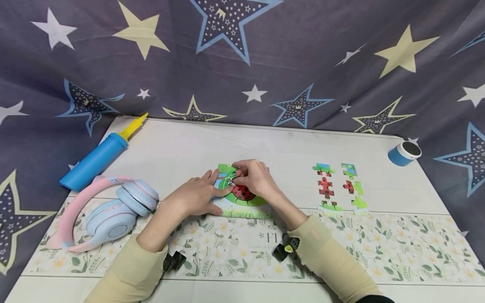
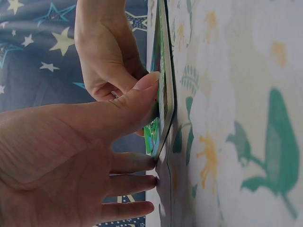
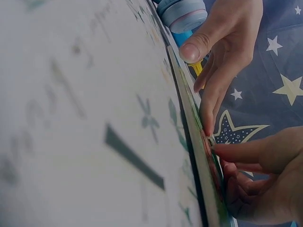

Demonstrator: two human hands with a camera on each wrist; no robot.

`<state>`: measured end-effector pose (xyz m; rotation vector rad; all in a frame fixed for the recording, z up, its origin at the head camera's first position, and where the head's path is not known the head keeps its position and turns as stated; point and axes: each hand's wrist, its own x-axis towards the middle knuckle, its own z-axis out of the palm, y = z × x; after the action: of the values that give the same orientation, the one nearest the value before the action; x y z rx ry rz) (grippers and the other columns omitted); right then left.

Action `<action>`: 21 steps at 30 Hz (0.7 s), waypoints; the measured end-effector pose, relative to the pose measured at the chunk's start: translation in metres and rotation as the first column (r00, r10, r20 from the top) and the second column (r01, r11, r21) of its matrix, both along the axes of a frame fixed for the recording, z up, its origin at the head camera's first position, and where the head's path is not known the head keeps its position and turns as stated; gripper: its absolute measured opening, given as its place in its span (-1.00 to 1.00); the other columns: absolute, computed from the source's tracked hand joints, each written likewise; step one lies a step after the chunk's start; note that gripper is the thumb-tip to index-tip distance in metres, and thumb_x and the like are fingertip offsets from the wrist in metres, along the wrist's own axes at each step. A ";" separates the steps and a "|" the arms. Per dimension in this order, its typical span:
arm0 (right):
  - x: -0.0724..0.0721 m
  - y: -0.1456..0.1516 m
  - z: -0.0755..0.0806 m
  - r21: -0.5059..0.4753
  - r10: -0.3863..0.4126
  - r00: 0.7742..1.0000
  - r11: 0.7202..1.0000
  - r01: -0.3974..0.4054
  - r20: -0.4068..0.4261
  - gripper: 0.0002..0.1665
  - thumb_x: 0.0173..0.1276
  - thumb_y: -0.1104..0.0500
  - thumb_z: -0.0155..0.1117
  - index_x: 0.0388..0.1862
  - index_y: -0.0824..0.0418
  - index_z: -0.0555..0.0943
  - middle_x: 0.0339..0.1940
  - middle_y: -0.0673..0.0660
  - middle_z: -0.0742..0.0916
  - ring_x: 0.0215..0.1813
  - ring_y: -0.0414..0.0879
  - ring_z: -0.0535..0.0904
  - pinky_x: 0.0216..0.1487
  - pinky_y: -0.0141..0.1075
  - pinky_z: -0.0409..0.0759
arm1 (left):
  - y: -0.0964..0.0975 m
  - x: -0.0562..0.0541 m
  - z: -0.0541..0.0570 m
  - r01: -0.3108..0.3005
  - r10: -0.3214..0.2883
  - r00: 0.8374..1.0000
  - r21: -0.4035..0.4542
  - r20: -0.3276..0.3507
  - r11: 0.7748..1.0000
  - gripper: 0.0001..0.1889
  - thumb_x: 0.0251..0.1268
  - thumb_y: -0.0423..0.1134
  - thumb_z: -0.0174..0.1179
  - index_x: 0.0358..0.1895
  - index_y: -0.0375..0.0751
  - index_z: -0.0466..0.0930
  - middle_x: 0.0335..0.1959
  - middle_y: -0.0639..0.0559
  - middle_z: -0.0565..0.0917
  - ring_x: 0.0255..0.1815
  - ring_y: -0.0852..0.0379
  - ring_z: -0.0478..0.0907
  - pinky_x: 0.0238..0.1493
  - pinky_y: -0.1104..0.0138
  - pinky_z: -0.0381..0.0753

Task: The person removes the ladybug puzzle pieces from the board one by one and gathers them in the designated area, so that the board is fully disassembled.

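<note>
Hanging behind the table and down both its sides, a dark curtain (image 1: 295,63) printed with white, cream and blue-edged stars closes in the space. The table (image 1: 182,147) is white, with a band of leaves and pale flowers (image 1: 401,248) running across its nearer part. At the far left a blue pump (image 1: 96,160) with a yellow nozzle lies slanted, its wide end at the table's edge. Just in front of it rest headphones (image 1: 111,223), a pink headband with pale blue ear cups, partly over the floral band. Next comes the left hand (image 1: 195,193), extending from a beige sleeve (image 1: 129,267); its fingers are spread, holding down the left edge of a ladybug puzzle (image 1: 242,206), which lies flat near the table's middle, its near edge at the flowers. The right hand (image 1: 255,176) reaches over from the other side, thumb and fingers curled at the ladybug's head; whether a piece is pinched between them cannot be told. Farther right, loose puzzle pieces (image 1: 326,188) lie in two columns, well apart from the puzzle. Near the right edge stands a blue-and-white jar (image 1: 402,154) with a dark top.
</note>
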<state>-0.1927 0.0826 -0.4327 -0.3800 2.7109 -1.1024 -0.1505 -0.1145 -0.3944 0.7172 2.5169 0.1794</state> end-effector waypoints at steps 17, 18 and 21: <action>-0.001 0.001 -0.002 -0.024 -0.010 1.000 1.000 0.010 -0.003 -0.46 0.26 0.22 0.55 0.25 0.15 0.71 -0.28 0.01 0.83 -0.24 -0.18 0.75 -0.02 -0.20 0.75 | 0.000 -0.001 -0.001 0.002 -0.002 1.000 0.000 0.001 1.000 -0.29 0.40 0.12 0.27 0.58 0.17 0.30 0.69 -0.39 -0.11 0.71 -0.34 -0.09 0.59 -0.24 0.20; -0.002 0.001 -0.002 -0.024 -0.009 1.000 1.000 0.009 -0.007 -0.46 0.26 0.22 0.55 0.25 0.15 0.71 -0.28 0.01 0.83 -0.24 -0.18 0.75 -0.01 -0.20 0.75 | 0.000 -0.001 -0.001 0.001 -0.001 1.000 -0.001 0.001 1.000 -0.29 0.40 0.12 0.27 0.58 0.17 0.31 0.69 -0.39 -0.11 0.71 -0.34 -0.08 0.59 -0.24 0.20; -0.002 0.002 -0.002 -0.029 -0.003 1.000 1.000 0.002 -0.009 -0.46 0.26 0.20 0.56 0.24 0.15 0.71 -0.27 0.01 0.83 -0.24 -0.17 0.75 0.00 -0.20 0.74 | 0.000 -0.001 -0.001 -0.002 0.002 1.000 0.002 0.003 1.000 -0.30 0.40 0.12 0.27 0.57 0.16 0.32 0.69 -0.39 -0.10 0.71 -0.34 -0.08 0.59 -0.24 0.20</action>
<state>-0.1951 0.0846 -0.4351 -0.3871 2.7066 -1.1440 -0.1510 -0.1148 -0.3958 0.7141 2.5150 0.1838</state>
